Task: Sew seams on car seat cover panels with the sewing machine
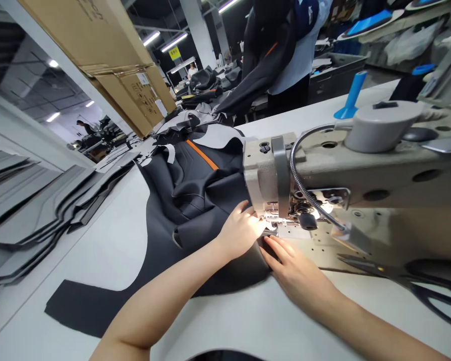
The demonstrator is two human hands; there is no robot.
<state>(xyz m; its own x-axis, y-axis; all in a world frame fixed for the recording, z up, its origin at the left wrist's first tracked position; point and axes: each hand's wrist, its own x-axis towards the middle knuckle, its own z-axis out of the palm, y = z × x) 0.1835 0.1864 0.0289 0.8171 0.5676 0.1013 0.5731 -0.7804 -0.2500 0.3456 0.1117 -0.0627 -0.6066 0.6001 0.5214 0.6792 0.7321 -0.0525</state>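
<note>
Grip (pixel 242 233) on fabric (pixel 199 228); white table (pixel 225 326), lamps (pixel 174 42).

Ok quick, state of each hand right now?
Left hand: on the black material by the sewing machine; grip can't be told.
Right hand: open, fingers on the same material.

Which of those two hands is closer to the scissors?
The right hand. The scissors lie just to its right, while the left hand is farther from them, resting on the black material beside the sewing machine.

Left of the sewing machine (pixel 383 173) lies the fabric (pixel 195 223), with stacked panels (pixel 30 203) farther left.
</note>
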